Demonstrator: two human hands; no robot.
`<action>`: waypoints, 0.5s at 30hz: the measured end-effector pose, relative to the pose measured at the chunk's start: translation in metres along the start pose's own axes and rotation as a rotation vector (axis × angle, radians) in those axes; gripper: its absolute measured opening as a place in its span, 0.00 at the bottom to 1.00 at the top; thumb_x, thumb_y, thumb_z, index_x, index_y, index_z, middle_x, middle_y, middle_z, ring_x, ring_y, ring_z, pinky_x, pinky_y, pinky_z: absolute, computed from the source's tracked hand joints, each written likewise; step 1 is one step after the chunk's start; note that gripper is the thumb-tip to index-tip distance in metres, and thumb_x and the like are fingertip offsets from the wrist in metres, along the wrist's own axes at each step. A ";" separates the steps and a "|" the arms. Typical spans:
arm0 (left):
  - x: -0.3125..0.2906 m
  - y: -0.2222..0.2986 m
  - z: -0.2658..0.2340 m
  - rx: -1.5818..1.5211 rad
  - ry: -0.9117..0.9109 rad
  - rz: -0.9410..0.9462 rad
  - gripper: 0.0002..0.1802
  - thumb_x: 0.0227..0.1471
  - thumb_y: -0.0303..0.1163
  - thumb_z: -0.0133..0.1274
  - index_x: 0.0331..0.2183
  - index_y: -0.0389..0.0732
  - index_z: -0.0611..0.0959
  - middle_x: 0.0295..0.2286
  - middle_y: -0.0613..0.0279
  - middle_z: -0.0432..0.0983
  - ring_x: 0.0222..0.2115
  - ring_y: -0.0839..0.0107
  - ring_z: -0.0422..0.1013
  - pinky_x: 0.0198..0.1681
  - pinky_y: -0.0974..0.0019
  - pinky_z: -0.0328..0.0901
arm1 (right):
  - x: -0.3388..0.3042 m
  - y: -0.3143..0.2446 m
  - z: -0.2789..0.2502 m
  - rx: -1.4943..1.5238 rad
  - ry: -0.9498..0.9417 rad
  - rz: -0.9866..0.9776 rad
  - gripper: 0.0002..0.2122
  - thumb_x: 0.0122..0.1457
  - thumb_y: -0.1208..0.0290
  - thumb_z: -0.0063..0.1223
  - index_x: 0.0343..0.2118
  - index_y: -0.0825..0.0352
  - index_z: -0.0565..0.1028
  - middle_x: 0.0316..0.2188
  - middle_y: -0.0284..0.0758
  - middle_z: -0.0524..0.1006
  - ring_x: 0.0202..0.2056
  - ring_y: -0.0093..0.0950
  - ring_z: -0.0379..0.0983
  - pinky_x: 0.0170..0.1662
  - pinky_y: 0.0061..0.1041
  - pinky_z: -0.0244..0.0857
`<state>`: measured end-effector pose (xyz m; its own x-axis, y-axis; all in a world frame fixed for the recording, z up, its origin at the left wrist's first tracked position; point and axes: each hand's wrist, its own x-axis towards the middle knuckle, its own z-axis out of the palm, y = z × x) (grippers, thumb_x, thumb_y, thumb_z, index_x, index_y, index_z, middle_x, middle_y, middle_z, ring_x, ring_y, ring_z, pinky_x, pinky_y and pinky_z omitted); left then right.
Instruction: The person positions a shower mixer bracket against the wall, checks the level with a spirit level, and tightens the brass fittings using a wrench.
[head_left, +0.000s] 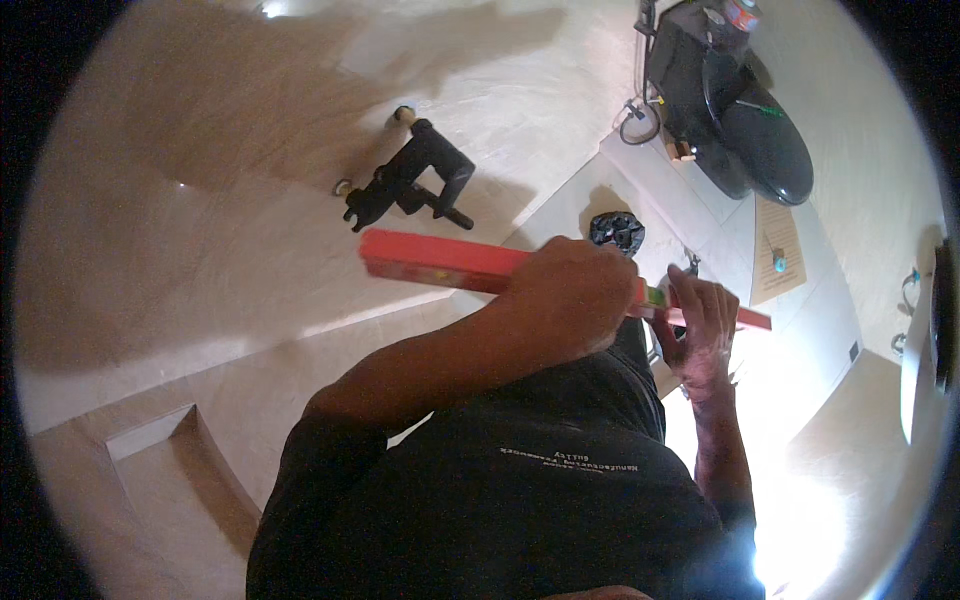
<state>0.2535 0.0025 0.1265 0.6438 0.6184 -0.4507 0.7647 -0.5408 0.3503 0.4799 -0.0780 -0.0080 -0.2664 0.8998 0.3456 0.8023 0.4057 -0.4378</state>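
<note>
red level gripped in both hands

the fingers of the left hand (575, 300) are closed in a fist around the red level (440, 262); the right hand (703, 325) is curled more loosely about it farther along, fingers above and thumb below. the level is held up in front of the dark shirt (520, 500), sloping in view from its left end down to its right. it is a long, straight, flat-sided bar, bright red on top and darker along the side, with a small yellowish mark toward the left end and a green vial (655, 297) showing between the hands. near its left end, a black tap fitting (410, 185) juts from the beige wall (230, 150). past the hands lies a crumpled black bundle (617, 232) that looks like a bag; its contents cannot be made out. farther off, by a glossy black toilet (775, 150), is a bottle (740, 14) with a red and blue label, cut by the view's edge, so what it holds is unclear. a brown sheet (778, 285) bears a small blue thing (779, 262)
</note>
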 end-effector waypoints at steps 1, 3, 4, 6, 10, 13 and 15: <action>0.022 0.012 -0.002 0.043 -0.120 0.033 0.19 0.47 0.32 0.61 0.40 0.33 0.77 0.35 0.46 0.78 0.37 0.52 0.78 0.41 0.52 0.73 | -0.020 0.008 0.002 -0.027 -0.011 0.066 0.32 0.50 0.64 0.66 0.61 0.56 0.70 0.37 0.34 0.73 0.41 0.34 0.70 0.50 0.45 0.59; 0.053 0.025 0.020 0.107 -0.274 0.149 0.22 0.47 0.32 0.61 0.43 0.32 0.77 0.38 0.45 0.78 0.40 0.52 0.78 0.43 0.52 0.73 | -0.054 0.020 0.012 0.004 -0.028 0.180 0.32 0.49 0.67 0.67 0.60 0.59 0.71 0.39 0.36 0.74 0.42 0.36 0.71 0.51 0.44 0.60; 0.064 0.014 0.054 0.163 0.015 0.271 0.25 0.48 0.33 0.61 0.47 0.33 0.76 0.40 0.43 0.77 0.43 0.52 0.77 0.47 0.52 0.71 | -0.069 0.027 0.018 0.053 -0.052 0.241 0.32 0.47 0.70 0.67 0.59 0.62 0.71 0.42 0.38 0.75 0.44 0.38 0.72 0.51 0.44 0.61; 0.084 0.025 0.080 0.137 0.262 0.514 0.27 0.49 0.33 0.62 0.50 0.33 0.76 0.43 0.42 0.77 0.46 0.51 0.76 0.50 0.52 0.70 | -0.109 0.044 0.036 0.004 -0.076 0.330 0.32 0.47 0.70 0.66 0.59 0.59 0.71 0.41 0.37 0.74 0.43 0.39 0.72 0.49 0.42 0.62; 0.087 0.051 0.104 -0.378 0.113 0.543 0.28 0.53 0.32 0.60 0.56 0.38 0.74 0.47 0.45 0.76 0.50 0.49 0.73 0.54 0.52 0.67 | -0.203 0.058 0.063 0.047 -0.106 0.675 0.34 0.46 0.68 0.67 0.59 0.56 0.69 0.42 0.36 0.73 0.47 0.39 0.72 0.49 0.43 0.64; 0.118 0.016 0.159 -0.440 -0.135 0.329 0.26 0.55 0.31 0.58 0.55 0.37 0.74 0.49 0.45 0.75 0.50 0.47 0.72 0.54 0.52 0.67 | -0.248 0.076 0.085 0.105 0.003 1.029 0.34 0.45 0.67 0.67 0.59 0.56 0.69 0.43 0.38 0.71 0.48 0.42 0.69 0.49 0.47 0.66; 0.127 -0.017 0.212 -0.380 -0.261 0.135 0.27 0.56 0.34 0.58 0.55 0.37 0.74 0.49 0.43 0.75 0.51 0.47 0.72 0.55 0.50 0.66 | -0.275 0.086 0.105 0.082 0.031 1.182 0.34 0.45 0.68 0.67 0.59 0.57 0.69 0.44 0.39 0.70 0.48 0.43 0.69 0.49 0.47 0.66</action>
<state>0.3171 -0.0306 -0.1105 0.7467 0.3672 -0.5547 0.6621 -0.3296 0.6731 0.5662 -0.2733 -0.2282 0.6310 0.7196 -0.2900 0.5050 -0.6647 -0.5506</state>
